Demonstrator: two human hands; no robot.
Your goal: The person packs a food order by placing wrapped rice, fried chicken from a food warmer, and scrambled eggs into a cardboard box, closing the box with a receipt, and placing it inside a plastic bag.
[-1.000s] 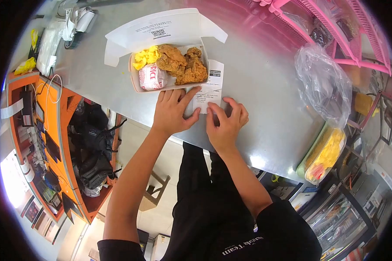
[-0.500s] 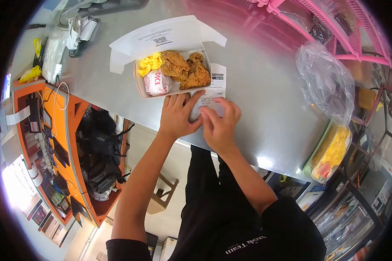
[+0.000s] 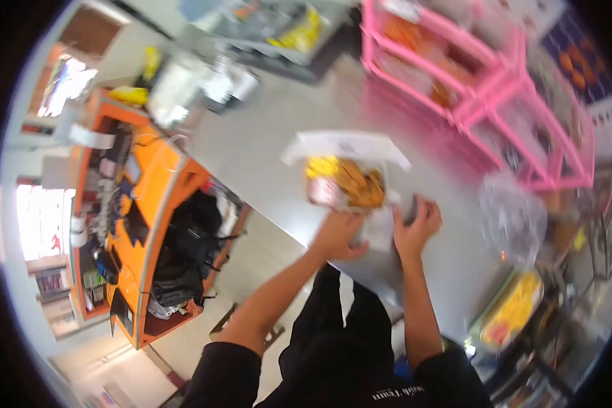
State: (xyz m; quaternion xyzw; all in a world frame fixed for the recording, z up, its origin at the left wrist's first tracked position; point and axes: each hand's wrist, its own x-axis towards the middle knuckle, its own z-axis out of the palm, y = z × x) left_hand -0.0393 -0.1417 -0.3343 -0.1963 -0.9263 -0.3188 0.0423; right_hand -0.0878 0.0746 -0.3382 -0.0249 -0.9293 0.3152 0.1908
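Observation:
An open takeaway box stands on the metal table, its white lid folded back. Inside are yellow scrambled egg, a wrapped rice packet and brown fried chicken. My left hand lies at the front of the box, fingers stretched toward it and thumb apart. A white printed receipt, blurred here, lies between my hands. My right hand is just right of the receipt, thumb and fingers apart, with nothing visible in it.
A pink rack holding packets stands at the back right. A clear plastic bag and a container of yellow food are on the right. A grey tray sits at the back, and an orange shelf unit stands left.
My right hand has moved right, away from my left hand, and its fingers have spread. The camera view has shifted, bringing more of the pink rack and back tray into sight.

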